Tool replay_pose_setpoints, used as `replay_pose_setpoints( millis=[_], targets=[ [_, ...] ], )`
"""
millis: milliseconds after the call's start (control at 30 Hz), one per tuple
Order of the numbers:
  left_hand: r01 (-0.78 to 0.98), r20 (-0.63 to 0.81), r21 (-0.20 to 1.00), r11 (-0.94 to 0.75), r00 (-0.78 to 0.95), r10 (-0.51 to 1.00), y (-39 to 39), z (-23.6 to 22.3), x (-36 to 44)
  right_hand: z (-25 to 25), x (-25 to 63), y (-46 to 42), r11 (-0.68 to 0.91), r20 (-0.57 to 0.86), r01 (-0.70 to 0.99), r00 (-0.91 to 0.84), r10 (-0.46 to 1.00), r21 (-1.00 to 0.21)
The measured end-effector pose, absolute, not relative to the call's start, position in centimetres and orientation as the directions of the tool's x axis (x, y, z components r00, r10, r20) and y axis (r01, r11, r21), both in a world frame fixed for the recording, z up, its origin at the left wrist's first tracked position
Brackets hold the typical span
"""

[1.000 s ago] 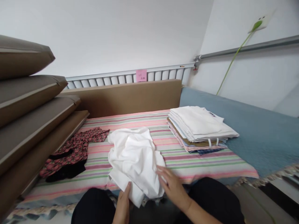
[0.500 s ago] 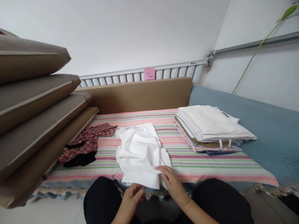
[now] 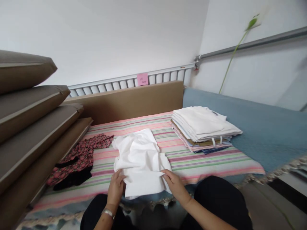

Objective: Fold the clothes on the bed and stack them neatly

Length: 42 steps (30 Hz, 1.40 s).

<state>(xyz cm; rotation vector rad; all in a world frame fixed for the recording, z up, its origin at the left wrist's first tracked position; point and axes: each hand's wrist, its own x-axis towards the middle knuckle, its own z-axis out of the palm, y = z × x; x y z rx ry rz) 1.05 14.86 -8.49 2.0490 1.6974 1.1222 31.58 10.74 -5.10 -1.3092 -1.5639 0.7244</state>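
A crumpled white garment (image 3: 140, 159) lies on the striped sheet (image 3: 206, 164) in front of me. My left hand (image 3: 116, 188) grips its near left edge, fingers closed on the cloth. My right hand (image 3: 174, 183) pinches the near right edge of the same garment. Between the two hands the near hem is pulled fairly flat. The far part of the garment is still bunched up.
A stack of folded clothes (image 3: 203, 127) sits to the right on the striped sheet, beside a blue blanket (image 3: 259, 127). A dark floral garment (image 3: 76, 159) lies to the left. Brown cushions (image 3: 31, 127) are stacked at the left, and a brown board (image 3: 134, 99) stands behind.
My left hand has moved up from below the hem and taken hold of the white garment's left edge. The right hand keeps its hold on the right edge. The hem is now spread.
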Motion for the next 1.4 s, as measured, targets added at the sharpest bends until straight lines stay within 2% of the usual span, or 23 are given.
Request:
replay_pose_setpoints(
  millis=[100,200,400,500,600,733,867,1000,1233,1400],
  targets=[
    [0.633,0.334,0.728,-0.265,0.01,0.943,17.5,-5.1,1.1,-1.9,32.2,13.1,0.217,0.268,0.37,0.09,0.959,-0.903],
    [0.59,0.289,0.767,-0.252,0.033,0.957,19.4,2.0,0.4,3.1,33.3,16.1,0.193,0.252,0.351,0.129,0.959,-0.916],
    [0.739,0.393,0.591,-0.323,0.086,0.916,20.4,19.3,-1.0,12.8,34.4,19.4,0.285,0.285,0.338,-0.05,0.957,-0.897],
    [0.786,0.418,0.535,-0.309,0.071,0.906,19.5,25.1,-0.9,14.7,34.0,19.5,0.294,0.265,0.292,-0.136,0.955,-0.91],
    [0.81,0.405,0.518,-0.275,0.051,0.913,18.5,28.8,0.3,14.4,33.3,19.4,0.22,0.193,0.285,-0.121,0.974,-0.933],
    [0.832,0.391,0.473,-0.289,0.095,0.915,17.7,31.2,2.9,11.9,32.5,18.7,0.144,0.108,0.208,-0.173,0.979,-0.968],
    [0.836,0.358,0.441,-0.325,0.168,0.919,17.6,31.2,4.4,8.5,31.7,17.6,0.165,0.134,0.111,-0.244,0.961,-0.98],
    [0.809,0.332,0.466,-0.358,0.216,0.918,17.6,30.8,4.1,5.7,30.8,17.6,0.15,0.125,0.09,-0.232,0.965,-0.985],
    [0.765,0.301,0.48,-0.429,0.316,0.9,15.6,31.5,3.2,6.2,29.9,18.1,0.138,0.072,0.204,-0.302,0.951,-0.969],
    [0.726,0.327,0.529,-0.44,0.305,0.895,13.4,32.2,3.5,6.1,27.8,17.9,0.074,0.041,0.059,-0.432,0.901,-0.996]
  ],
)
